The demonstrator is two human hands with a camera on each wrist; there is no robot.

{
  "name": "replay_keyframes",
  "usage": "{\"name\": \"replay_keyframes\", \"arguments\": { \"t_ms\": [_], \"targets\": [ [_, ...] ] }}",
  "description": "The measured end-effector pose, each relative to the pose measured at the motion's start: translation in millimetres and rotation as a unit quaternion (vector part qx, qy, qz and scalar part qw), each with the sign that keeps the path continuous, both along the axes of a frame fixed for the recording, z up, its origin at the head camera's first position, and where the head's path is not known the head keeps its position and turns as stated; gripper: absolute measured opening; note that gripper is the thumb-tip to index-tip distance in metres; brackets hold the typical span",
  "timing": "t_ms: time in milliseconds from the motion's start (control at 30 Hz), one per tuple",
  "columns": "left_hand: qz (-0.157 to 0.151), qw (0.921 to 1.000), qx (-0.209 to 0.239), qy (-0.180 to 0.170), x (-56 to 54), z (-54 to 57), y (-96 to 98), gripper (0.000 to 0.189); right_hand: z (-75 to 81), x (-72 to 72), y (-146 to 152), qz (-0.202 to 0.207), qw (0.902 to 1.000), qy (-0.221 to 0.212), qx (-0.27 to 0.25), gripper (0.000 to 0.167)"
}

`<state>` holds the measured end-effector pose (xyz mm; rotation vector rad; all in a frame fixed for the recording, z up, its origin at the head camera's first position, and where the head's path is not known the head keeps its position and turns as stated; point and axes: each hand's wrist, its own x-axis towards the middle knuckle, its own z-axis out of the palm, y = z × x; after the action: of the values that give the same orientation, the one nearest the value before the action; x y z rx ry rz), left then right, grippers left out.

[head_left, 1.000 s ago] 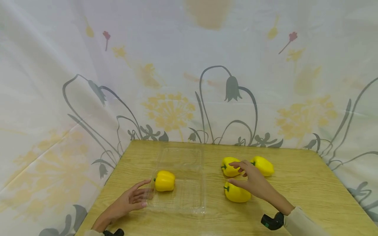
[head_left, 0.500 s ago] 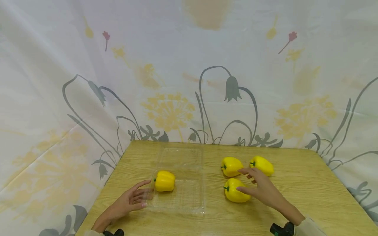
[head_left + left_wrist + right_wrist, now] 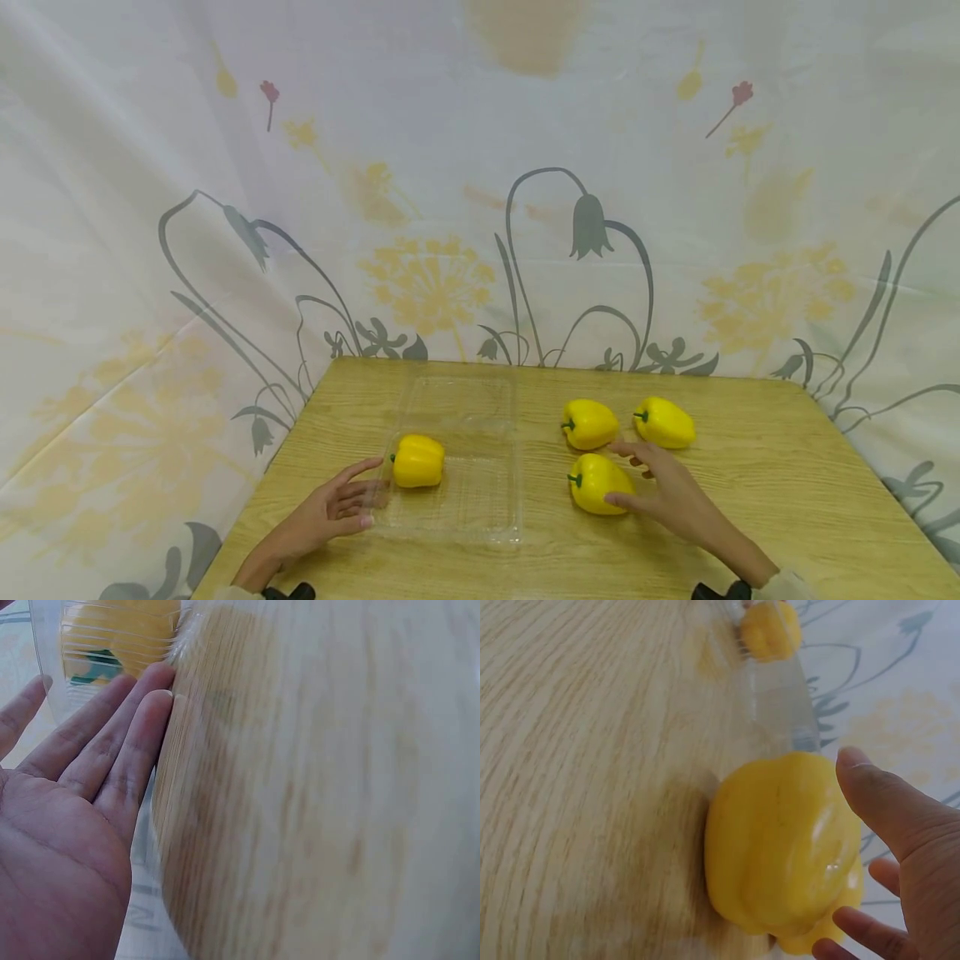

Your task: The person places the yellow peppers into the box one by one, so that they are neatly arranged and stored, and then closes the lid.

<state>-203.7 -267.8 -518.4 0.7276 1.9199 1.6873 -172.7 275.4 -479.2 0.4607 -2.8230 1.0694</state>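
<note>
A clear plastic container [image 3: 480,508] with its lid [image 3: 459,400] folded back lies on the table, one yellow bell pepper [image 3: 418,461] inside its left part. My left hand [image 3: 330,510] is at the container's left wall, fingers extended; in the left wrist view the fingertips [image 3: 154,705] are against or very near the clear wall. To the right, my right hand [image 3: 671,492] hovers with thumb and fingers spread around the right side of the nearest loose yellow bell pepper [image 3: 598,483]. The right wrist view shows a gap between the thumb and that bell pepper [image 3: 780,847].
Two more yellow bell peppers lie behind: a back-left bell pepper [image 3: 590,423] and a back-right bell pepper [image 3: 665,422]. A wood-grain table [image 3: 780,467] carries everything. Behind it hangs a flower-printed cloth [image 3: 450,183].
My right hand has moved right and toward me, from above the loose bell peppers to the right side of the nearest one. The left hand and the container have stayed put.
</note>
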Motion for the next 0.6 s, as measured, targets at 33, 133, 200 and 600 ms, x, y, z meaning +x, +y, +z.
{"name": "replay_keyframes", "arguments": {
  "t_ms": [33, 133, 200, 600],
  "targets": [
    [0.0, 1.0, 0.0, 0.0, -0.2, 0.0, -0.1, 0.072, -1.3, 0.2, 0, 0.003, 1.0, 0.004, 0.002, 0.072],
    [0.001, 1.0, -0.002, -0.005, -0.5, 0.2, -0.2, 0.073, -6.5, 1.0, 1, 0.006, 0.9998, 0.017, 0.008, 0.073],
    [0.003, 0.9999, -0.006, -0.009, -0.5, 0.0, 0.0, 0.073, -9.4, 2.3, 1, 0.007, 0.9996, 0.025, 0.01, 0.074],
    [0.011, 0.9998, -0.015, -0.009, -0.4, -1.3, 0.1, 0.074, -19.2, 4.0, -2, 0.003, 0.9993, 0.037, 0.005, 0.073]
  ]
}}
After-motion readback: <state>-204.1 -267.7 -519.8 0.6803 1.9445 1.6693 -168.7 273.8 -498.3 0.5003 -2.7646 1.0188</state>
